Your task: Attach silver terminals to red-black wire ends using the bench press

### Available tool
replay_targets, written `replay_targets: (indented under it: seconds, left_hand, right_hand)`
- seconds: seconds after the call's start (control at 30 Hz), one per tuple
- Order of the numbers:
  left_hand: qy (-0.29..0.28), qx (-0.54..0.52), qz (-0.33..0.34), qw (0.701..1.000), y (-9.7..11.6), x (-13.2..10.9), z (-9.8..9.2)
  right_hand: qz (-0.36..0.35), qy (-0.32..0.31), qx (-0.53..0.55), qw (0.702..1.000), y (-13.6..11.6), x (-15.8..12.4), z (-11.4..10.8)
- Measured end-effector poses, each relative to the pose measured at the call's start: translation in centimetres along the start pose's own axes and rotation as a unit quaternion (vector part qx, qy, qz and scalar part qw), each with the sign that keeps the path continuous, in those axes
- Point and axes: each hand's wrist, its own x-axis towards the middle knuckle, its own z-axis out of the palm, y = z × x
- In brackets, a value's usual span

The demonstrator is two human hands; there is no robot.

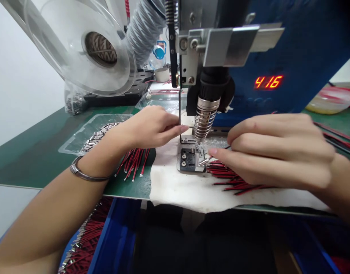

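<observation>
My left hand [152, 127] rests curled on the bench left of a metal jig block [189, 158], its fingers closed and pointing right toward the vertical rod; what it holds, if anything, is hidden. Under it lie several red and black wires [133, 161]. My right hand [273, 150] pinches a small silver metal piece [203, 161] at the jig, just below the coiled tip of the soldering head [205, 121]. More red and black wires [234, 179] lie under the right hand on a white cloth [177, 186].
A blue machine [300, 57] with a red display reading 416 [268, 82] stands behind the hands. A clear spool [86, 45] and a grey hose [144, 26] sit at the back left. Silver parts fill a clear tray [92, 133]. A blue bin [86, 243] holds finished wires below the bench edge.
</observation>
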Motion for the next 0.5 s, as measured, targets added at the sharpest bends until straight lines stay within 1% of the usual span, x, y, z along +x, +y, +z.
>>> replay_targets:
  seconds: [0.07, 0.33, 0.5]
  left_hand:
    - [0.001, 0.012, -0.004, 1.000, 0.1, 0.0, 0.0]
    - [0.009, 0.045, 0.008, 0.999, 0.3, -0.1, -0.3]
    - [0.010, 0.046, 0.008, 0.999, 0.4, -0.1, -0.3]
  right_hand:
    - [0.005, -0.005, 0.001, 1.000, -0.1, 0.1, 0.1]
    - [0.017, 0.034, 0.028, 0.999, -0.7, -1.0, 1.0]
    - [0.012, 0.022, 0.045, 0.999, -0.7, -1.0, 1.0]
